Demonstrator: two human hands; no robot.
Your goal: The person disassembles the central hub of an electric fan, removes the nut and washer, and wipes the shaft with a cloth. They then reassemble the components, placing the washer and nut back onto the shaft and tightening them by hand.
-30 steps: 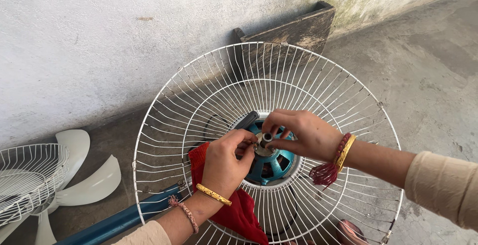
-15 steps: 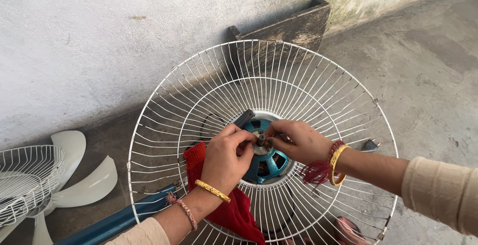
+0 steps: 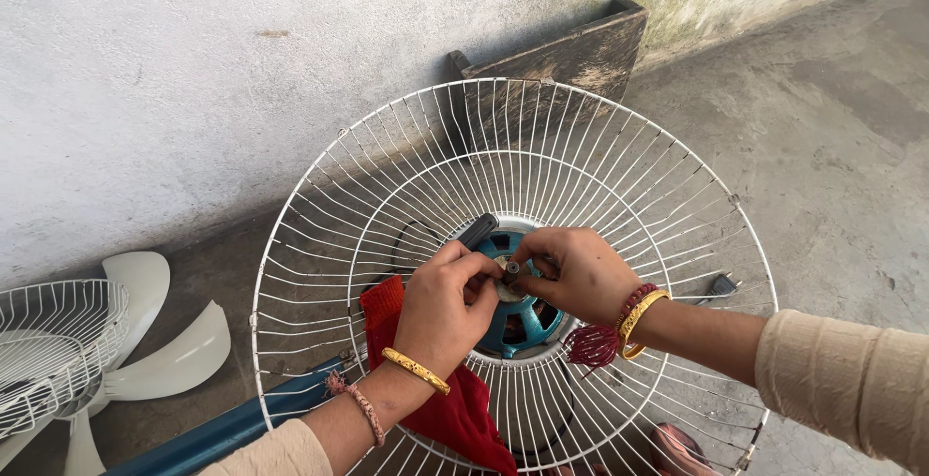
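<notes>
Both hands pinch, prob. gripping, fan shaft.

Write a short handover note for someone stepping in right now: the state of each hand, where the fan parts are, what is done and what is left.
Left hand: fingers pinched at the shaft of the blue motor hub.
Right hand: grip closed on the same shaft from the other side.
Rear wire guard sits around the hub; red cloth lies under the left wrist.
Done: front guard and white blades lie off to the left.
Left: the hub's centre fitting is not yet off.
</notes>
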